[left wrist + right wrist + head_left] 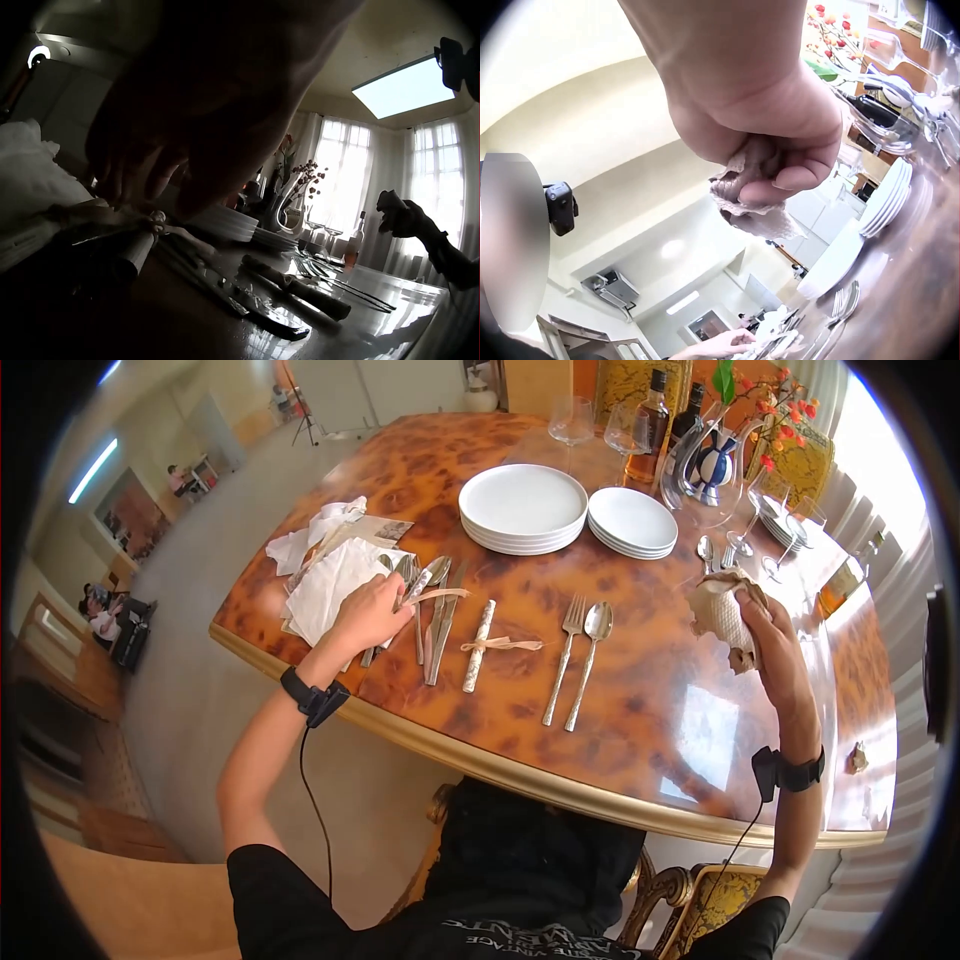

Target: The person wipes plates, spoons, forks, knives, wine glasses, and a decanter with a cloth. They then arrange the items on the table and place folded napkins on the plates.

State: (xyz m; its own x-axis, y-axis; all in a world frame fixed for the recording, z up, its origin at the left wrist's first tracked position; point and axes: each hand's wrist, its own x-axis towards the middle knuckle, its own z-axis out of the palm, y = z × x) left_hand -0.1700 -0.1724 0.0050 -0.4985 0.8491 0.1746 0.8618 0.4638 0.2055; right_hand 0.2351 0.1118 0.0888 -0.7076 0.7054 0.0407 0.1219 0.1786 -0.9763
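My left hand (pixel 375 610) bends over the cutlery at the table's left, its fingertips at a patterned roll tied with a pale ribbon (pixel 440 595). In the left wrist view the roll's open end (pixel 135 255) shows below the dark fingers. Another ribbon-tied roll (pixel 479 645) lies to the right of the knives (pixel 440 635). Raised over the table's right side, my right hand (pixel 775 635) grips a crumpled, textured paper napkin (pixel 718 610). In the right wrist view the curled fingers (pixel 799 178) press into the napkin's torn-looking folds (pixel 757 217).
White napkins (pixel 335 585) are heaped at the left. A fork (pixel 565 660) and spoon (pixel 588 665) lie mid-table. Behind them stand large plates (pixel 523 500) and smaller plates (pixel 632 520). Glasses, bottles (pixel 650 425) and a glass decanter (pixel 700 475) crowd the far right.
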